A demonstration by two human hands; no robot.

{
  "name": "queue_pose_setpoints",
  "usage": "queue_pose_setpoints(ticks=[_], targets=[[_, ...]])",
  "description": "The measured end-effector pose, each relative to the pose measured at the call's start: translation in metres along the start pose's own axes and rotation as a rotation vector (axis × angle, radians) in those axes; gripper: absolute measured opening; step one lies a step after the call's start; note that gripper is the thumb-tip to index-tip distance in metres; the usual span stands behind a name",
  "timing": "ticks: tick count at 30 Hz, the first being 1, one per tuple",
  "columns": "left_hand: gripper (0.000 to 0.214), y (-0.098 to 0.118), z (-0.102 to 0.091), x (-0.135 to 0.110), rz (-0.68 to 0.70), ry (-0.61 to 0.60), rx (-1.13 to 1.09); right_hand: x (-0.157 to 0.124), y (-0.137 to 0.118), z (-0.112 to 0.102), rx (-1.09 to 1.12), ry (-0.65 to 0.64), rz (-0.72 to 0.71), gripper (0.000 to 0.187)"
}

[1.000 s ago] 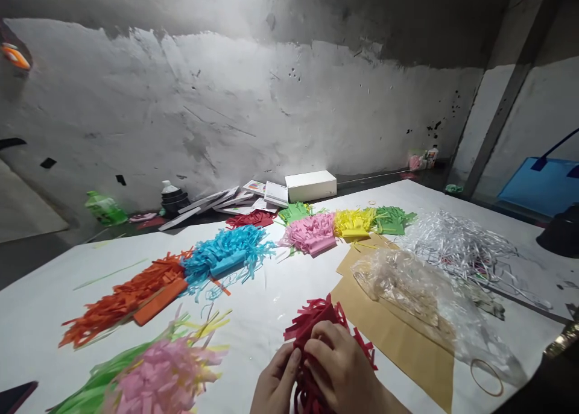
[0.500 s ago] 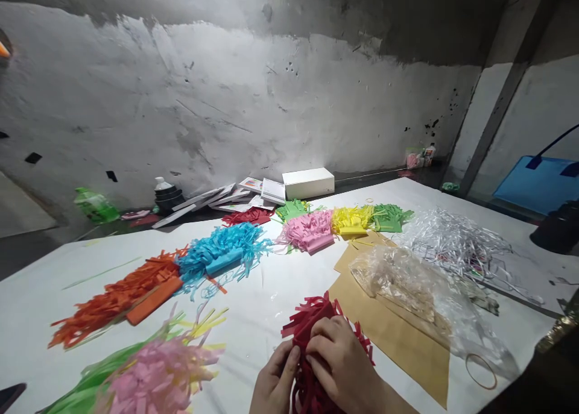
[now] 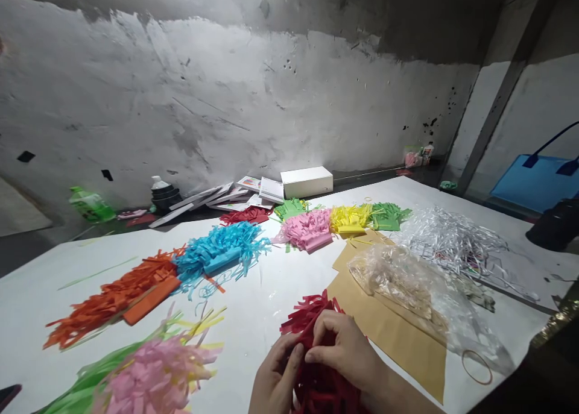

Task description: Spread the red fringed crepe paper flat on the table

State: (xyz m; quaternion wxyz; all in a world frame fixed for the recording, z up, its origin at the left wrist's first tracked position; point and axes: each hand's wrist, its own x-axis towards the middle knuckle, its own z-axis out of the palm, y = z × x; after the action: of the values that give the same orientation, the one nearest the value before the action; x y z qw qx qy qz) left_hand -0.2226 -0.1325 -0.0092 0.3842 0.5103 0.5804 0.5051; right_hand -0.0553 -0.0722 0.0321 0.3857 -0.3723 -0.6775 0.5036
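At the bottom middle lies fringed dark red tissue paper (image 3: 311,308), its cut strips spreading above and below my fingers. My left hand (image 3: 278,375) grips its left side between thumb and bent fingers. Opposite, my right hand (image 3: 346,348) pinches the paper's middle with thumb and index finger. Both hands almost meet, hiding the part of the paper between them. Left of my hands sits a pink, yellow and green fringed paper bundle (image 3: 154,372). Farther off are orange (image 3: 113,293) and blue fringed paper (image 3: 221,251).
Pink (image 3: 310,227), yellow (image 3: 351,218) and green fringed paper (image 3: 389,215) lie at the back. To the right are brown paper (image 3: 402,341), a clear plastic bag (image 3: 470,323), a rubber band (image 3: 476,367) and silver strips (image 3: 452,236). A white box (image 3: 306,182) stands by the wall.
My right hand has shifted slightly right and its fingers have drawn into a pinch on the red paper. My left hand keeps its grip. The view has moved slightly.
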Motion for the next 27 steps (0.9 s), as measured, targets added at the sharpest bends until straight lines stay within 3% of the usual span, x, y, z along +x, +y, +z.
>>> queue_pose_setpoints(ticks=[3,8,15,20,24,27], targets=[[0.032,0.004,-0.002,0.000,0.080,-0.004,0.054,0.001,-0.003,-0.004,-0.008,0.021,-0.020,0.021],[0.028,0.006,-0.005,0.001,0.212,0.045,0.210,-0.003,-0.010,-0.005,-0.145,0.048,-0.175,0.019],[0.026,-0.002,-0.007,0.001,0.360,0.061,0.375,0.007,-0.013,-0.013,-0.181,-0.024,-0.056,0.016],[0.025,-0.012,-0.012,0.003,0.491,0.061,0.547,0.007,-0.020,-0.015,-0.292,-0.020,-0.109,0.013],[0.025,-0.016,-0.010,0.004,0.575,0.092,0.669,-0.004,-0.024,-0.005,-0.687,-0.067,-0.383,0.020],[0.023,-0.014,-0.007,0.005,0.622,0.092,0.710,-0.008,-0.022,0.002,-0.982,-0.096,-0.499,0.008]])
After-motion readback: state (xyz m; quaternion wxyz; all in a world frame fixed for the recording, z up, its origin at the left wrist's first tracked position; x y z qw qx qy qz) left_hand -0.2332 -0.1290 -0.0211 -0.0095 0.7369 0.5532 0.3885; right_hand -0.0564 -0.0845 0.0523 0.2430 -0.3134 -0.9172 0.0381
